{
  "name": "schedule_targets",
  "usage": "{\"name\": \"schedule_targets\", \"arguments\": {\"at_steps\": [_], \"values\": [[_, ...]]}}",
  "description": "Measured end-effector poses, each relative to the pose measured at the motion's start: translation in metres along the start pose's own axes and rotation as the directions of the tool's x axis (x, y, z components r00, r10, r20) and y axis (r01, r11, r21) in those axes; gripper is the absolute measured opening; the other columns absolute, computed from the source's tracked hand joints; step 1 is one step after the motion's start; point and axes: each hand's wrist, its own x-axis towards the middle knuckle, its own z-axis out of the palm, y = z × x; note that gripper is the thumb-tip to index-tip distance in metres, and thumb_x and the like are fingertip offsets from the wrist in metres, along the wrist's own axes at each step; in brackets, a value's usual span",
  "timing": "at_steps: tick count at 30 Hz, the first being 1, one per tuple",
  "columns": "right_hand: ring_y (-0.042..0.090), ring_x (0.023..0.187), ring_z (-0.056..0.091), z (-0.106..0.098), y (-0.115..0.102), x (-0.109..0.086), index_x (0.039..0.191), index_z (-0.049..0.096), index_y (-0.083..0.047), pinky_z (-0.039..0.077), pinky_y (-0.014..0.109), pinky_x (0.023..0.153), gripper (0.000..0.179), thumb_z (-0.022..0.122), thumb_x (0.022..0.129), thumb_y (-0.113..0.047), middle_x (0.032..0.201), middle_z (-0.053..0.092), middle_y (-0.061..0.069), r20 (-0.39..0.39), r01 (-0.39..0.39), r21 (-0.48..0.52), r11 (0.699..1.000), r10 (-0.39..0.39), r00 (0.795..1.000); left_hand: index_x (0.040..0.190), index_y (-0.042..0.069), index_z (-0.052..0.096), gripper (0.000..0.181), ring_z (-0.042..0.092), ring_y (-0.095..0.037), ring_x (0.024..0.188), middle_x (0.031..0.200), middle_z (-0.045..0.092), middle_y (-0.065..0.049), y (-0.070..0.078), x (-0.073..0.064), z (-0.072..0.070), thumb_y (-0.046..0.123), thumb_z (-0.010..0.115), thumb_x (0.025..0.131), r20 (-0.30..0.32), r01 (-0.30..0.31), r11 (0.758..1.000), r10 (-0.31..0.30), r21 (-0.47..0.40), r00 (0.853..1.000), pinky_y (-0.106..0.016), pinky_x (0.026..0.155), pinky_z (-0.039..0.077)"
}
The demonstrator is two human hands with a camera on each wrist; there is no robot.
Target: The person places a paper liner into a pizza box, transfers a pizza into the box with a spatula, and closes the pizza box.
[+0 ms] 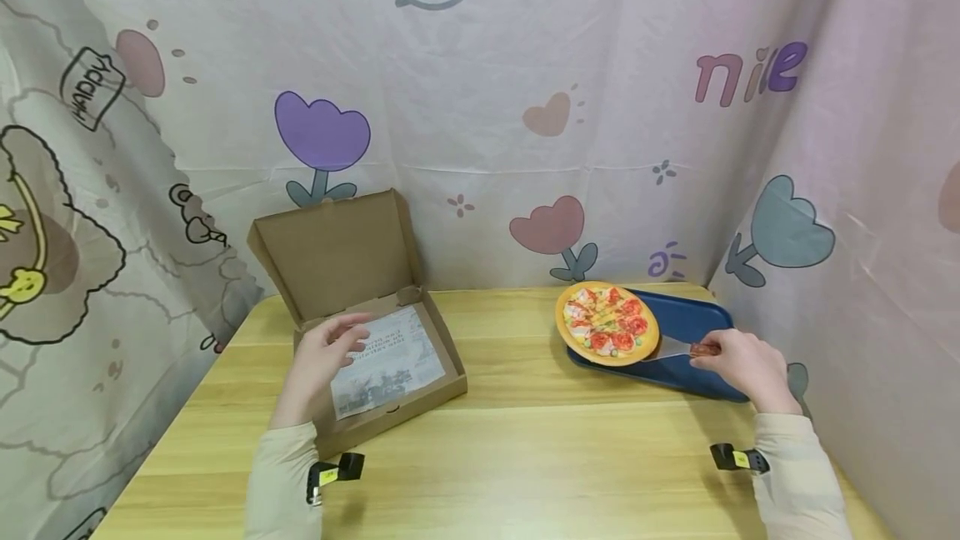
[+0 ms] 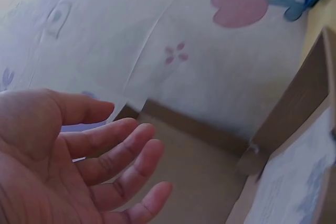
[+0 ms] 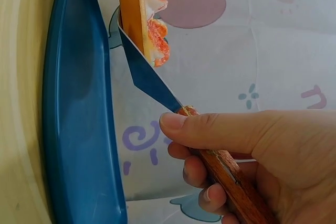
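Observation:
My right hand (image 1: 746, 365) grips the wooden handle (image 3: 231, 177) of a pizza server (image 3: 149, 80) with a metal blade. On that blade rests a round toy-like pizza (image 1: 607, 323) with red and green toppings, held above the left part of a blue tray (image 1: 690, 319); the right wrist view shows the pizza apart from the tray. Over the left side of an open cardboard pizza box (image 1: 442, 340) hovers my left hand (image 1: 330, 357), fingers loosely bent around nothing. A printed paper sheet (image 1: 397, 357) lines the box, whose lid (image 1: 337, 248) stands raised at the back.
A wooden table (image 1: 525, 440) carries the box on the left and the tray on the right. Behind it hangs a patterned cloth (image 1: 465, 107), which also runs down both sides. Bare tabletop lies between box and tray.

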Motion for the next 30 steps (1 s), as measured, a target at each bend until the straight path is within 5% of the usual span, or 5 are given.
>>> {"name": "schedule_targets", "arguments": {"at_steps": [7, 15, 30], "values": [[0.016, 0.066, 0.056, -0.003, -0.008, 0.004, 0.088, 0.073, -0.011, 0.039, 0.032, 0.053, 0.030, 0.078, 0.079, -0.039, 0.078, 0.069, 0.003, 0.003, 0.010, -0.005, 1.000, -0.010, 1.000, 0.142, 0.003, 0.044, 0.049, 0.061, 0.003, 0.090, 0.117, 0.065, -0.009, -0.018, -0.002, -0.023, 0.034, 0.045, 0.104, 0.015, 0.053, 0.997, -0.052, -0.058, 0.999, -0.031, 0.087, 0.053], [0.016, 0.066, 0.057, -0.006, -0.024, 0.012, 0.089, 0.073, -0.009, 0.040, 0.032, 0.053, 0.030, 0.078, 0.080, -0.037, 0.080, 0.070, 0.005, 0.006, 0.050, 0.007, 0.999, -0.050, 0.999, 0.146, 0.001, 0.038, 0.054, 0.060, 0.008, 0.087, 0.092, 0.061, 0.028, -0.040, -0.003, -0.045, 0.034, 0.047, 0.103, -0.004, 0.117, 0.986, -0.118, -0.123, 0.993, -0.020, 0.078, 0.052], [0.016, 0.064, 0.052, 0.002, -0.057, 0.018, 0.088, 0.072, -0.010, 0.039, 0.032, 0.054, 0.025, 0.079, 0.079, -0.032, 0.075, 0.067, 0.001, -0.011, 0.079, 0.003, 0.997, -0.079, 0.997, 0.148, -0.001, 0.032, 0.064, 0.055, 0.009, 0.093, 0.096, 0.056, 0.026, -0.071, -0.010, -0.069, 0.043, 0.043, 0.102, 0.015, 0.221, 0.969, -0.221, -0.111, 0.975, -0.028, 0.083, 0.054]]}}
